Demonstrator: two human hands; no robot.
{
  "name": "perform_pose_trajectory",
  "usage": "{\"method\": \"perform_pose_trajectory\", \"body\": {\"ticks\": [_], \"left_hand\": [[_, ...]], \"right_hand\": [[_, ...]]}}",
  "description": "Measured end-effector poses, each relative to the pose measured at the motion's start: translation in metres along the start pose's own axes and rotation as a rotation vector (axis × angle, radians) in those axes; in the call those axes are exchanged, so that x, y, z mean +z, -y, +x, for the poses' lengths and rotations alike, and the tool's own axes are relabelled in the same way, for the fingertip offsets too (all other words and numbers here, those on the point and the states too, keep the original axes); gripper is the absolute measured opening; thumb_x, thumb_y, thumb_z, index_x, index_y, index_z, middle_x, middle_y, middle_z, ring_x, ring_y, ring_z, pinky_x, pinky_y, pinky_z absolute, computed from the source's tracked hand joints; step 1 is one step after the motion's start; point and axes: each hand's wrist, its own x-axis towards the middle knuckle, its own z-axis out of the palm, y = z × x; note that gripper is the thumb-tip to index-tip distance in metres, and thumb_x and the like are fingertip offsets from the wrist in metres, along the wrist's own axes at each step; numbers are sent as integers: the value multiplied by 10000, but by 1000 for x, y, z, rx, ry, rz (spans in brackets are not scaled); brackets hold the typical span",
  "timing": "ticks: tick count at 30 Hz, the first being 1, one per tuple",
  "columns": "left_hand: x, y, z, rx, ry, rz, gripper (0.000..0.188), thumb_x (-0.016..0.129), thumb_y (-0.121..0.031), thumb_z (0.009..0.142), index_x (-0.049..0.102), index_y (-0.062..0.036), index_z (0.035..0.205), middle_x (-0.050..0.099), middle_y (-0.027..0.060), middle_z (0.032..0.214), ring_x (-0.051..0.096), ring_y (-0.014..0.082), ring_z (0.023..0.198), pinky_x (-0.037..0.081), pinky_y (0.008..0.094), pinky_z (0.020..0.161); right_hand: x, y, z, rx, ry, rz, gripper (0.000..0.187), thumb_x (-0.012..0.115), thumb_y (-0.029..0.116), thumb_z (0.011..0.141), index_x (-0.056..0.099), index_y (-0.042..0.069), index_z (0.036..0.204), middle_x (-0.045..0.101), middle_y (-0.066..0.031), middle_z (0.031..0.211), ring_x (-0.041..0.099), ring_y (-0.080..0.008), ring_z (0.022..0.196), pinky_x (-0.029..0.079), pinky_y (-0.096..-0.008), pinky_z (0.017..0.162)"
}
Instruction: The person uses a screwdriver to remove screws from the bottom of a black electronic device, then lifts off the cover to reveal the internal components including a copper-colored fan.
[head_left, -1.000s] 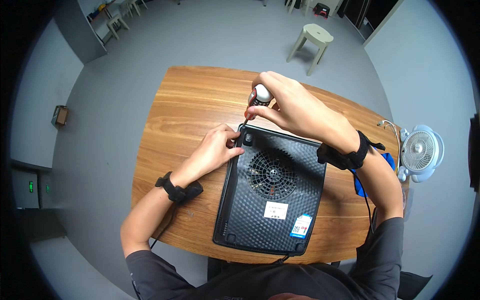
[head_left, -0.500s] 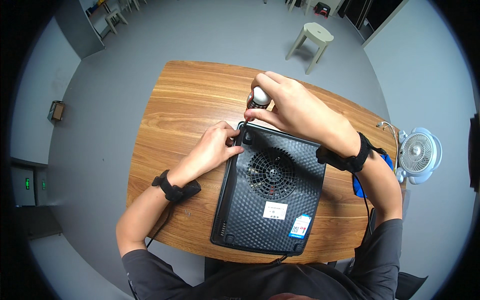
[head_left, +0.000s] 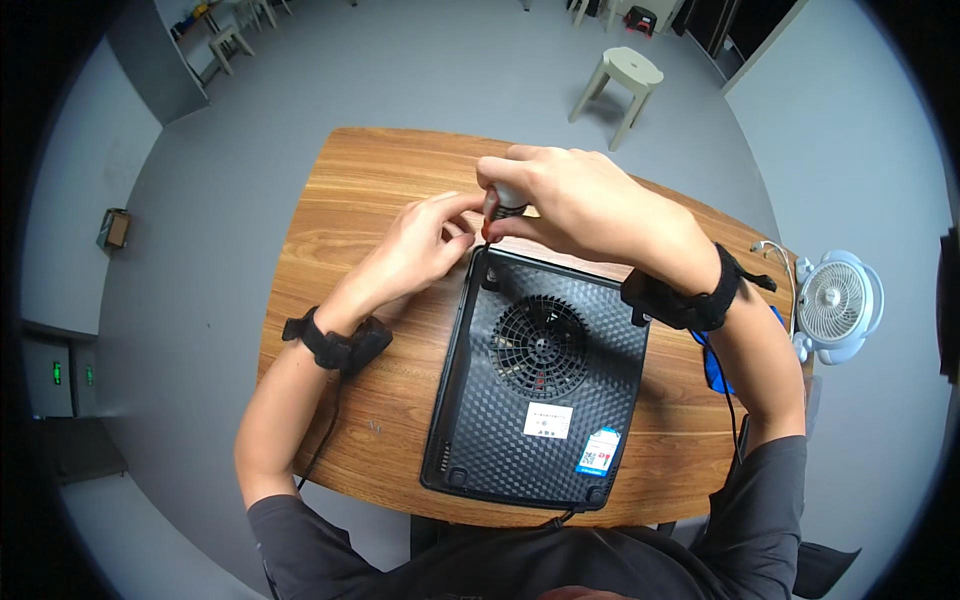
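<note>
The right hand (head_left: pixel 570 190) has its fingers closed around the handle of a screwdriver (head_left: pixel 511 201), with the shaft pointing down from the fingers to the far left corner of a black fan base (head_left: pixel 595 385). The base lies on the tabletop (head_left: pixel 365 180), stretching from just below those fingers toward the person, its round grille (head_left: pixel 540 345) and white label (head_left: pixel 549 420) facing up. The left hand (head_left: pixel 425 240) is just left of the handle, thumb and index finger parted with nothing seen between them; whether the index touches the handle I cannot tell. The step in hand looks like screwdriver work at that corner, though whether a screw is being driven in or backed out is unclear. The next move seems to call for an upright shaft, a well-seated tip and light, even twisting, with the left fingers guiding the driver or steadying the corner beneath them.
</note>
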Motion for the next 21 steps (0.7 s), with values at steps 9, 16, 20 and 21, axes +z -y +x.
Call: {"method": "perform_pose_trajectory", "body": {"ticks": [9,16,20,21], "left_hand": [[-2,-19,11,24,53,119,252,761,-139,875,714,5,1076,742,149,954,708,219,816,566,353,756],[-1,-13,14,129,-3,128,222,800,-91,813,669,21,953,699,99,831,666,192,772,541,340,704],[-8,-14,11,82,111,128,272,839,-124,792,670,12,955,684,66,811,638,164,746,528,328,680],[-2,-5,11,125,71,75,310,863,-172,782,670,9,944,682,67,816,636,166,741,525,327,685]], "right_hand": [[-8,-7,-7,19,117,26,321,751,300,911,630,66,1095,590,-157,1018,686,-363,879,562,-435,751],[-4,7,1,53,93,-124,364,722,369,908,615,34,1001,712,-173,823,709,-349,806,555,-455,668],[-7,5,0,-121,135,-1,315,750,290,881,640,83,1090,624,-166,1012,686,-359,861,560,-449,735],[-8,4,0,-114,180,-16,309,746,285,891,643,99,1114,578,-159,1045,676,-374,847,564,-453,753]]}}
